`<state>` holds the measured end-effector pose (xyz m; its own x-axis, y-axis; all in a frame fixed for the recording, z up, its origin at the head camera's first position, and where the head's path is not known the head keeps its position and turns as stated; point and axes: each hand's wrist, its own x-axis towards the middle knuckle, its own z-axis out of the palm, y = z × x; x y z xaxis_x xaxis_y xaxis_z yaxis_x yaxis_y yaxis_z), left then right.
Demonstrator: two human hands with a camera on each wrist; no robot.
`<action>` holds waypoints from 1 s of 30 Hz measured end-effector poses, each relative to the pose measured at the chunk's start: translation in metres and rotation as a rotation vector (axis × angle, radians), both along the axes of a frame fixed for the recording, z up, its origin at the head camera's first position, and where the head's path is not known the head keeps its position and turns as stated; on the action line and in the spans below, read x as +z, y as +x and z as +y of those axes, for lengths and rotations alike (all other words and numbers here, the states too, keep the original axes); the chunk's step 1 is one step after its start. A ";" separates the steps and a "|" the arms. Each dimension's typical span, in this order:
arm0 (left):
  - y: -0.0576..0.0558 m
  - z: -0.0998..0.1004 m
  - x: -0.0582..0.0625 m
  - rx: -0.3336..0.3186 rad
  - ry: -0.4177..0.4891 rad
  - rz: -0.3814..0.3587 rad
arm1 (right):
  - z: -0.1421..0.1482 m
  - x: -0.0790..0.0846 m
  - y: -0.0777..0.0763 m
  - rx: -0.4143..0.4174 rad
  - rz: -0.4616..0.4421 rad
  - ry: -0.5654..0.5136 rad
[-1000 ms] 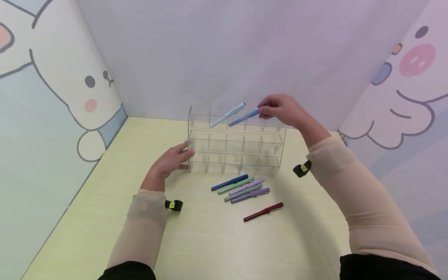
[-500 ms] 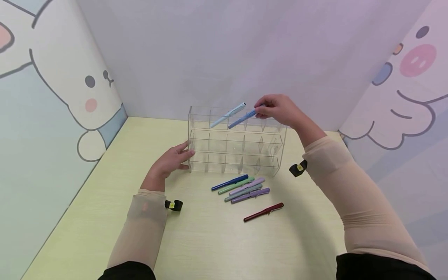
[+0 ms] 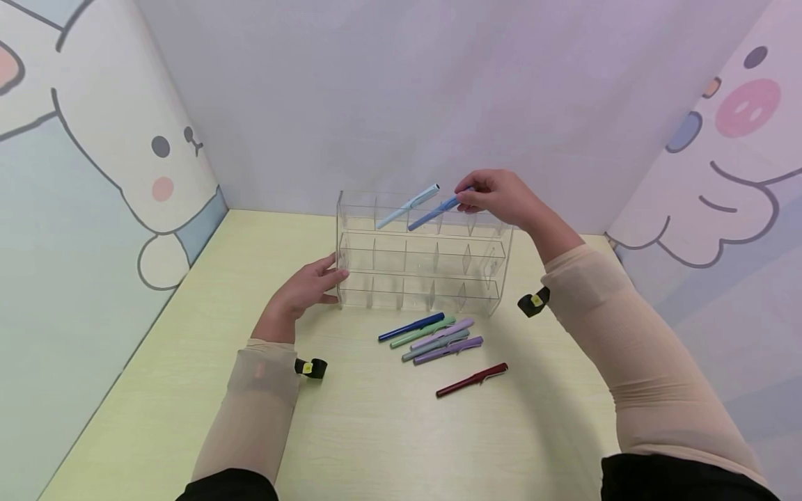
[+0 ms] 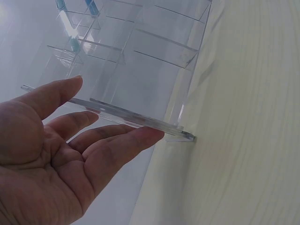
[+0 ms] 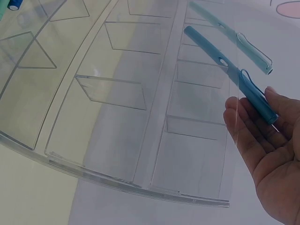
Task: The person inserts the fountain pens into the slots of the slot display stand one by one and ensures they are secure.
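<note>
A clear acrylic pen rack [image 3: 421, 263] with three stepped rows of compartments stands on the table. At its left side, my left hand [image 3: 307, 285] grips the side panel; in the left wrist view the thumb and fingers [image 4: 117, 152] lie on opposite faces of it. My right hand [image 3: 501, 198] pinches the cap end of a blue pen [image 3: 432, 213] over the top row. The pen slants, its lower end in a top-row compartment. Beside it on the left, a light blue pen [image 3: 407, 207] leans in the top row, also seen in the right wrist view [image 5: 234, 40].
In front of the rack lie several pens: dark blue [image 3: 410, 327], green [image 3: 421, 332], lilac [image 3: 443, 334], grey-green [image 3: 435, 345] and purple [image 3: 447, 350]. A dark red pen [image 3: 471, 380] lies apart, nearer me. A pale wall [image 3: 438, 90] rises behind the rack.
My right hand has moved slightly left with the blue pen, whose lower end sits a little lower. The left hand and the pens on the table have not moved.
</note>
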<state>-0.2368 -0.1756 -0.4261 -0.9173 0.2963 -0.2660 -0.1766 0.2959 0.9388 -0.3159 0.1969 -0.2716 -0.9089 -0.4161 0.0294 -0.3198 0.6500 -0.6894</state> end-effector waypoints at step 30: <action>-0.006 -0.008 0.000 -0.022 0.000 -0.007 | 0.061 0.012 0.051 -0.069 0.194 -0.033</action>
